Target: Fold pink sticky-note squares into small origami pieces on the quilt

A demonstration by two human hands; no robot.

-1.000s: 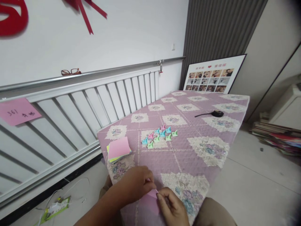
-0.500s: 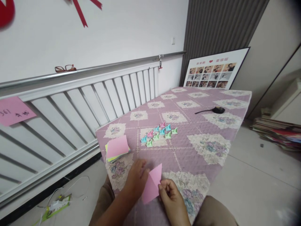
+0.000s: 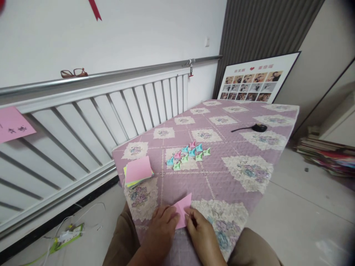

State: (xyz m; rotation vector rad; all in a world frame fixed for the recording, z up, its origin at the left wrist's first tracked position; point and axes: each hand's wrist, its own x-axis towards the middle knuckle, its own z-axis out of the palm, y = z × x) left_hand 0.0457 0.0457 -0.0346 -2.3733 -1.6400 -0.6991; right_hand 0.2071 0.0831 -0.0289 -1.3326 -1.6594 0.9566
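Note:
A creased square of pink paper [image 3: 182,210] lies at the near part of the table, between my hands. My left hand [image 3: 162,227] is on its left part, fingers bent together and thumb on the sheet, covering that side. My right hand [image 3: 201,229] pinches its right edge between thumb and forefinger. Beyond them sit several small folded paper pieces in rows, among them a pink piece [image 3: 178,155], a blue piece [image 3: 192,152] and a green piece [image 3: 176,166]. To the left is a stack of coloured paper [image 3: 139,170], pink on top.
A floral cloth [image 3: 191,181] covers the table. A black tape measure [image 3: 259,128] lies toward the far right. The radiator [image 3: 133,114] runs along the left, with glasses [image 3: 74,73] on the pipe above it. A power strip [image 3: 69,236] is on the floor.
My left hand has come down and back onto the pink paper, now covering its lower left part. My right hand keeps its pinch. The view has shifted slightly.

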